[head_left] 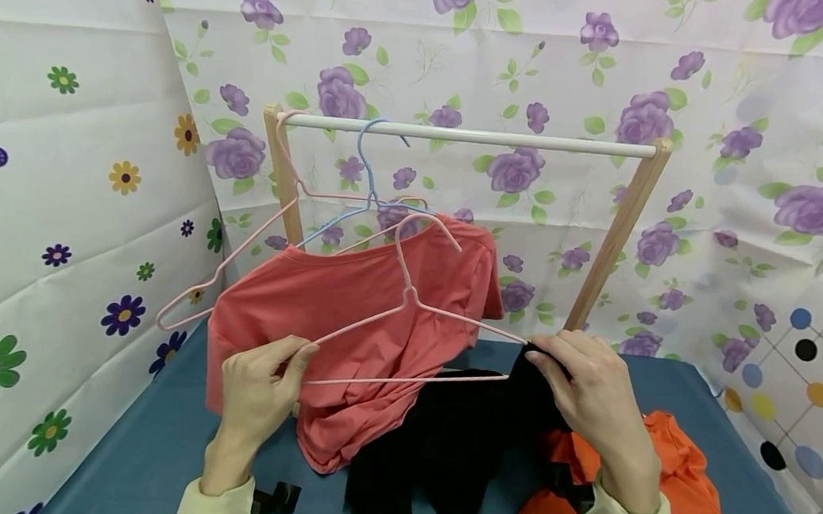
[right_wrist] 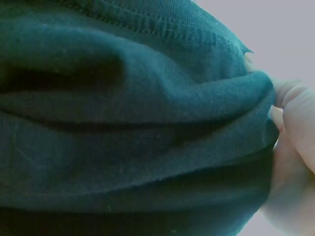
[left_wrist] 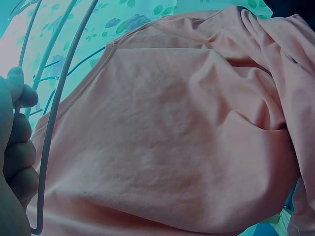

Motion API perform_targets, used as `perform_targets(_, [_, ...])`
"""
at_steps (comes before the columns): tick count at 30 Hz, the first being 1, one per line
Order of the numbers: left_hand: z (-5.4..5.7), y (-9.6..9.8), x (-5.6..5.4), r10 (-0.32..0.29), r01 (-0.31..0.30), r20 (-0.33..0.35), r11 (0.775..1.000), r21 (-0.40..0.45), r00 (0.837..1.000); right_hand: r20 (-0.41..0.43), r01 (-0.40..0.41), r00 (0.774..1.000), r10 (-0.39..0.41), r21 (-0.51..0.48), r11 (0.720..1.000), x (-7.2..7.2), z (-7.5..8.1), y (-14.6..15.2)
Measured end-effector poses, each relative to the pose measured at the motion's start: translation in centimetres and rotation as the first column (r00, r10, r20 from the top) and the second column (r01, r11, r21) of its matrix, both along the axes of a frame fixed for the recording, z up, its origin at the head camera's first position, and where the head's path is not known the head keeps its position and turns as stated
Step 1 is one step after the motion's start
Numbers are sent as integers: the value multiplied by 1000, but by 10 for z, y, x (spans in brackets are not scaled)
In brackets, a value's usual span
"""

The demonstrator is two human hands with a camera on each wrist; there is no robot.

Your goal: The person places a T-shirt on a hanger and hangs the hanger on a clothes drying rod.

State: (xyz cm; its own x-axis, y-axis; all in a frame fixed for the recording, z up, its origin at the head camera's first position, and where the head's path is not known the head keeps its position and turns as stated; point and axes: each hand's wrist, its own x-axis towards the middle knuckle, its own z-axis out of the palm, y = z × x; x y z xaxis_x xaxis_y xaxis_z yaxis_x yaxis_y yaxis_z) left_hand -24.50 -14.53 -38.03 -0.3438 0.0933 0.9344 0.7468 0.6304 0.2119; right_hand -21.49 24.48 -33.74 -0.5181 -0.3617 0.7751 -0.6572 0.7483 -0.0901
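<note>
A pink hanger is held up in front of me, hook at the top. My left hand grips its left end; the left wrist view shows fingers curled at the hanger wire. At the hanger's right end my right hand pinches the edge of a black garment, which covers that tip. The garment droops from there toward the table. In the right wrist view, its stitched, ribbed band runs above loose folds, and the thumb presses the cloth edge.
Behind the hands a coral T-shirt hangs on a blue hanger from a white rail with wooden posts. Another pink hanger hangs at the rail's left end. An orange garment lies on the blue-covered table at right.
</note>
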Motion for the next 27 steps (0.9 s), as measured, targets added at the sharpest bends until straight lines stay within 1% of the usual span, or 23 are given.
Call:
perform_targets(8, [0, 3, 0, -2, 2, -7, 1000, -5, 1000, -8, 23, 1000, -23, -4, 1000, 0, -1, -1])
perform_targets(11, [0, 4, 0, 0, 0, 1, 1000, -3, 1000, -13, 35, 999, -35, -2, 999, 1, 0, -1])
perform_targets(19, [-1, 7, 1, -24, 24, 27, 1000, -1, 999, -33, 51, 998, -51, -6, 999, 3, 1, -1])
perform_targets(22, [0, 7, 2, -22, 22, 44, 1000, -5, 999, -32, 54, 998, -54, -4, 999, 2, 1, -2])
perform_targets(27, [-1, 7, 3, -12, 14, 95, 1000, -24, 995, -31, 61, 998, -61, -6, 998, 2, 1, -2])
